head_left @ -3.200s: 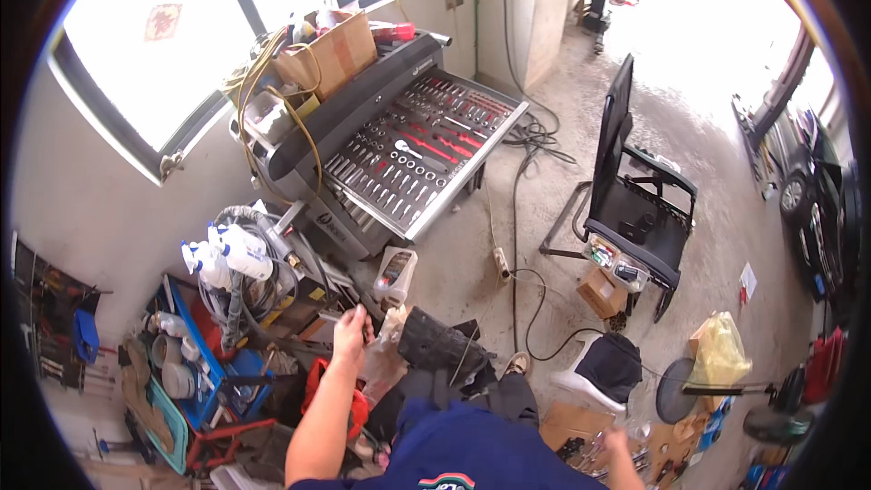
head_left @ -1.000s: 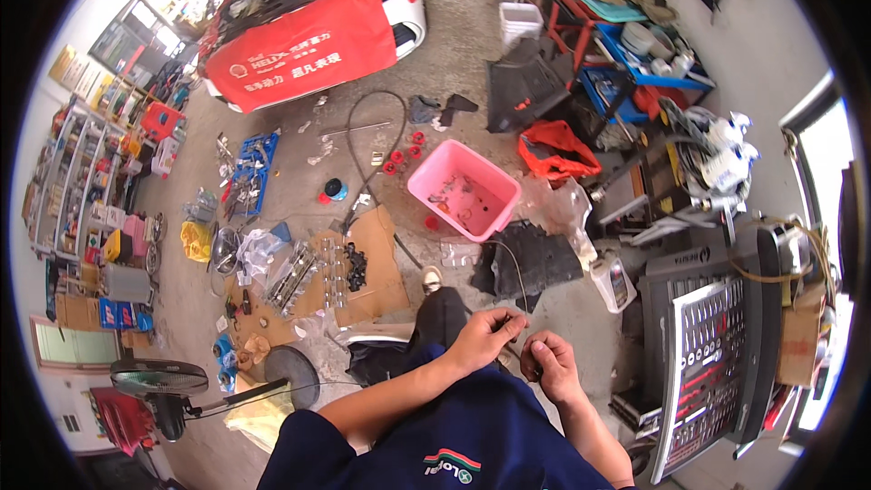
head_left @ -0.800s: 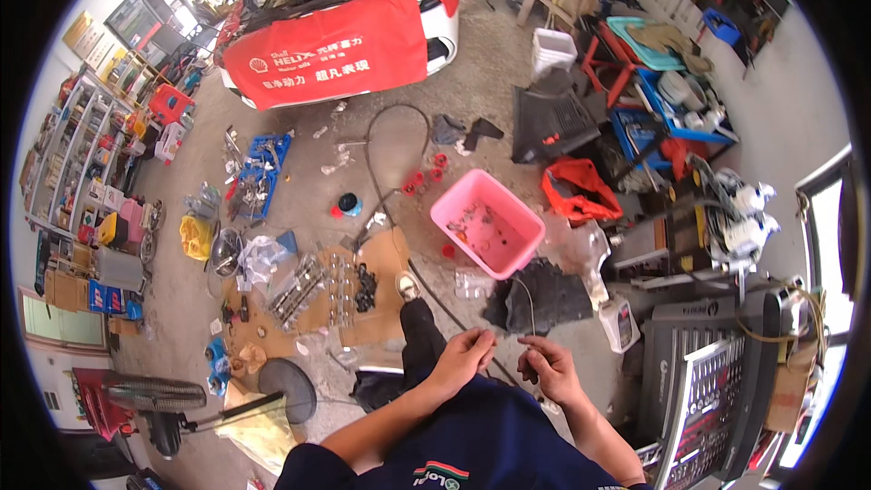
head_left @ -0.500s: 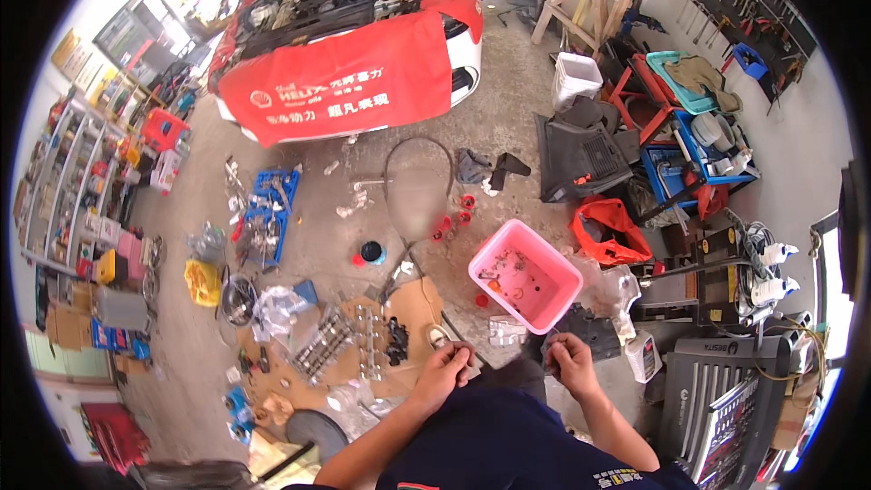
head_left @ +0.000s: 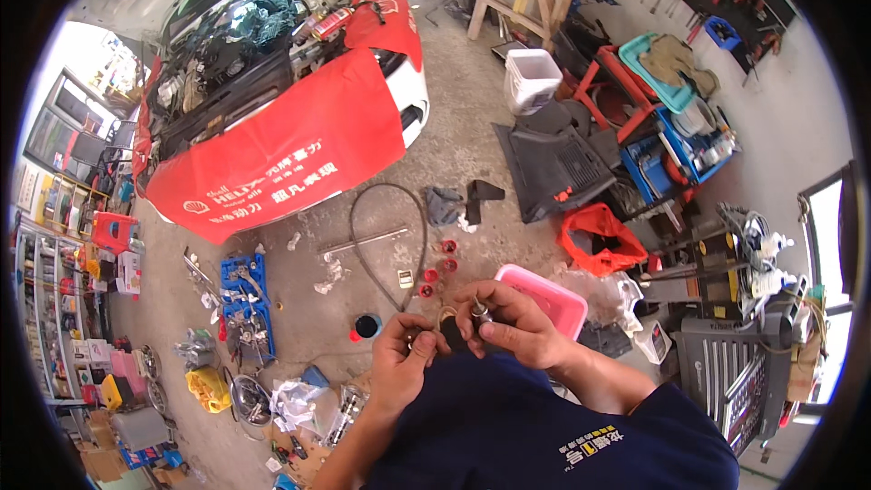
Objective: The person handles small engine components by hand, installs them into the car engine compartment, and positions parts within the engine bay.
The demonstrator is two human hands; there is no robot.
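Note:
My left hand, at the lower centre of the head view, is closed in a pinch on a small metallic piece, too small to identify. My right hand is beside it, fingers wrapped round a short silver cylindrical part. A dark object shows between my hands; I cannot tell which hand holds it. Below them is my navy shirt. Just beyond my right hand lies a pink plastic tub, partly hidden by that hand.
A car with raised bonnet and red cover stands ahead. Red cups, a looped hose and blue tool trays lie on the floor. A red bag, cart and tool cabinet stand right, shelves left.
The view swung from the tool cabinet and window toward the car. My hands have drawn together, and the silver part now shows in my right hand.

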